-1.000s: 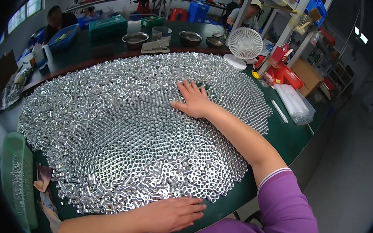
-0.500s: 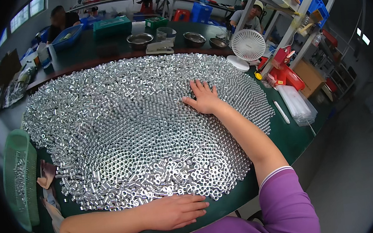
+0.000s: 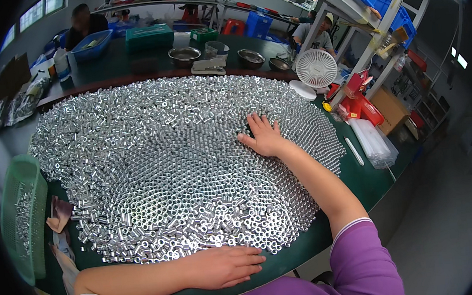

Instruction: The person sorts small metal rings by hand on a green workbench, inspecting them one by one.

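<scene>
A broad spread of small shiny metal sleeves (image 3: 182, 169) covers most of the green table (image 3: 363, 187). Toward the middle and right many stand on end, packed close together; at the far side and the near edge they lie jumbled. My right hand (image 3: 266, 137) rests on the sleeves right of the middle, palm down with fingers spread. Across the near edge lies my left forearm, and my left hand (image 3: 229, 266) is flat on the table beside the nearest sleeves, fingers stretched out and holding nothing.
At the left stands a green basket (image 3: 12, 223) with some sleeves inside. Metal bowls (image 3: 185, 55) and a white fan (image 3: 316, 68) are at the far side. Clear plastic bags (image 3: 371, 141) and a white pen (image 3: 354, 152) lie at right. Other people sit beyond the table.
My right hand has slid slightly nearer and to the right over the sleeves, still spread. My left hand stays in place. The whole view has shifted a little.
</scene>
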Demonstrator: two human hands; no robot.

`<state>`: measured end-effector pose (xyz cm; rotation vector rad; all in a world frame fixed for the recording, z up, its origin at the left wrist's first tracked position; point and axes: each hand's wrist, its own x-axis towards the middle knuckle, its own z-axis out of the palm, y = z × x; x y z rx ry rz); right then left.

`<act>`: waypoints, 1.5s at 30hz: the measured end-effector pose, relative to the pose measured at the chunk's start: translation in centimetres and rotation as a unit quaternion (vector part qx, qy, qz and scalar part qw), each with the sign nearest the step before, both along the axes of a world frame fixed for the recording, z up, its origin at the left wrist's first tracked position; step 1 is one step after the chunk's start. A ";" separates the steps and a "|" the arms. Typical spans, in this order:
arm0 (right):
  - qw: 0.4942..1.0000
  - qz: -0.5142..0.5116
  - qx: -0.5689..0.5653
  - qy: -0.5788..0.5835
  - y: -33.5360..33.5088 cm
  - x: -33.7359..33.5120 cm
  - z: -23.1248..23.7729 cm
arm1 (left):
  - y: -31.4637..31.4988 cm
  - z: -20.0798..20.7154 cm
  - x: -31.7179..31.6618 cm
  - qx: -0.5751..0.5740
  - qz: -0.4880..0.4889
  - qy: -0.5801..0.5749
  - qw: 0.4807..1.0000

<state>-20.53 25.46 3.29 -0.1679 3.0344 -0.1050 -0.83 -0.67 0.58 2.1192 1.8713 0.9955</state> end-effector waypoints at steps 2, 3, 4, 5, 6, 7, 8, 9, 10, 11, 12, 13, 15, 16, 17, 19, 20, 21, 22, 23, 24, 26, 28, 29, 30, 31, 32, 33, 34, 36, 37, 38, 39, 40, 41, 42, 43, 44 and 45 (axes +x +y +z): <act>0.998 0.021 -0.063 -0.002 -0.7 0.1 -0.2 | -0.3 0.5 0.1 -0.008 0.003 -0.006 1.000; 0.998 0.022 -0.063 -0.003 -1.1 -0.2 -0.2 | -0.5 0.7 0.2 -0.020 0.003 -0.013 1.000; 0.989 0.046 -0.127 0.053 -1.4 -0.8 0.0 | -0.5 0.6 0.3 -0.021 0.004 -0.014 1.000; 0.973 0.069 -0.189 0.110 -1.7 -1.6 0.2 | -0.4 0.4 0.3 -0.009 0.004 -0.009 1.000; 0.919 0.137 -0.262 0.261 -1.7 -2.8 0.1 | -0.1 0.3 0.1 0.004 0.001 -0.001 1.000; 0.919 0.137 -0.260 0.264 -0.9 -3.5 0.1 | 0.1 0.3 0.1 0.005 -0.001 0.001 1.000; 0.937 0.106 -0.234 0.237 -1.2 -3.7 0.9 | 0.2 0.3 0.1 0.002 -0.003 -0.005 1.000; 0.953 0.074 -0.207 0.209 -1.4 -3.7 1.3 | 0.2 0.2 0.1 0.000 -0.005 -0.010 1.000; 0.938 0.079 -0.226 0.250 -1.6 -4.1 0.7 | 0.2 0.1 0.1 0.001 -0.004 -0.010 1.000; 0.938 0.080 -0.227 0.250 -1.7 -4.2 0.8 | 0.2 -0.1 0.2 0.005 -0.003 -0.012 1.000; 0.951 0.067 -0.211 0.216 -1.7 -4.2 1.0 | 0.1 -0.1 0.2 0.009 -0.003 -0.014 1.000; 0.962 0.053 -0.195 0.181 -1.5 -4.1 1.1 | 0.1 -0.1 0.2 0.009 -0.003 -0.014 1.000; 0.963 0.037 -0.204 0.171 -1.1 -3.7 1.6 | -0.1 0.3 0.3 -0.005 -0.003 -0.023 1.000; 0.963 0.021 -0.213 0.161 -0.9 -3.5 1.8 | -0.1 0.4 0.2 -0.004 -0.003 -0.024 1.000; 0.964 0.020 -0.212 0.161 -0.5 -3.3 2.0 | -0.1 0.5 0.1 -0.011 -0.003 -0.020 1.000; 0.965 0.043 -0.200 0.163 0.1 -3.0 2.1 | -0.2 0.6 0.1 -0.016 -0.004 -0.016 1.000; 0.962 0.044 -0.207 0.173 0.2 -2.7 2.2 | -0.2 0.6 0.1 -0.017 -0.002 -0.018 1.000; 0.962 0.043 -0.206 0.175 0.5 -2.8 2.0 | -0.2 0.6 0.1 -0.019 0.000 -0.020 1.000; 0.959 0.049 -0.205 0.191 0.9 -3.0 1.6 | -0.1 0.5 0.1 -0.019 -0.001 -0.018 1.000; 0.954 0.054 -0.206 0.209 0.9 -3.1 1.6 | -0.1 0.2 0.0 -0.012 0.002 -0.009 1.000; 0.956 0.045 -0.203 0.206 0.9 -3.0 1.5 | -0.1 0.0 -0.1 -0.006 0.004 0.000 1.000; 0.959 0.051 -0.186 0.208 1.0 -3.3 1.2 | -0.1 0.2 0.0 -0.009 -0.001 0.004 1.000; 0.961 0.074 -0.151 0.220 1.1 -3.7 0.7 | 0.0 0.4 0.0 -0.018 -0.005 -0.006 1.000; 0.959 0.071 -0.155 0.224 0.8 -3.8 0.6 | 0.0 0.3 0.1 -0.023 -0.007 -0.003 1.000; 0.957 0.098 -0.135 0.238 0.5 -3.8 0.6 | -0.1 0.2 0.2 -0.021 -0.001 -0.002 1.000; 0.953 0.124 -0.115 0.252 0.4 -3.8 0.5 | -0.1 0.1 0.3 -0.019 0.004 -0.002 1.000; 0.956 0.127 -0.087 0.251 0.4 -3.7 0.5 | -0.1 0.2 0.4 -0.017 0.006 0.000 1.000; 0.956 0.123 -0.090 0.252 0.4 -3.6 0.6 | -0.1 0.3 0.3 -0.022 0.003 0.000 1.000; 0.958 0.116 -0.080 0.249 0.6 -3.6 0.8 | -0.2 0.6 0.3 -0.025 0.004 -0.003 1.000; 0.962 0.118 -0.061 0.239 1.1 -3.8 1.0 | -0.1 1.0 0.2 -0.032 0.003 -0.002 0.999; 0.961 0.115 -0.064 0.241 1.3 -3.7 1.0 | -0.1 1.0 0.3 -0.027 0.001 -0.011 1.000; 0.969 0.105 -0.068 0.215 1.4 -3.6 1.1 | 0.0 1.0 0.3 -0.021 -0.002 -0.021 1.000; 0.975 0.096 -0.072 0.188 1.4 -3.4 1.3 | 0.0 0.9 0.2 -0.024 -0.004 -0.020 0.999; 0.975 0.093 -0.074 0.189 1.5 -3.1 1.3 | 0.0 0.8 0.1 -0.023 -0.001 -0.008 1.000; 0.965 0.102 -0.086 0.225 1.1 -2.4 1.5 | 0.0 0.8 0.0 -0.022 0.003 0.002 1.000; 0.955 0.110 -0.097 0.260 0.6 -1.8 1.7 | -0.1 0.8 0.0 -0.025 0.003 0.001 1.000; 0.955 0.109 -0.100 0.259 0.1 -1.4 1.9 | -0.1 0.9 0.0 -0.026 0.003 -0.005 1.000; 0.957 0.125 -0.133 0.227 -0.3 -1.1 2.1 | 0.0 1.1 0.0 -0.026 0.002 -0.008 1.000; 0.956 0.141 -0.166 0.195 -0.6 -0.9 2.2 | 0.0 1.1 0.0 -0.027 0.000 -0.007 1.000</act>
